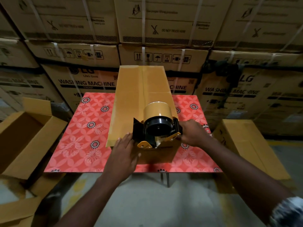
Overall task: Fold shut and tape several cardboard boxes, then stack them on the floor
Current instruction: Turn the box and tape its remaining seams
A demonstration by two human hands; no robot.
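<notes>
Cardboard box (141,95), near edge: flat left hand (124,154) steadies it while right hand (193,133) grips tape dispenser (157,126) for sealing.

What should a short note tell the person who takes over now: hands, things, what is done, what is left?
Left hand: flat, fingers straight, resting on the near end of the box on the table.
Right hand: grips the tape dispenser, which sits at the near end of the top seam.
Done: this box's flaps are folded shut; a closed box lies on the floor at the right.
Left: I cannot tell if the seam is taped, so check it. The open box on the floor at the left needs folding and taping; then stack.
</notes>
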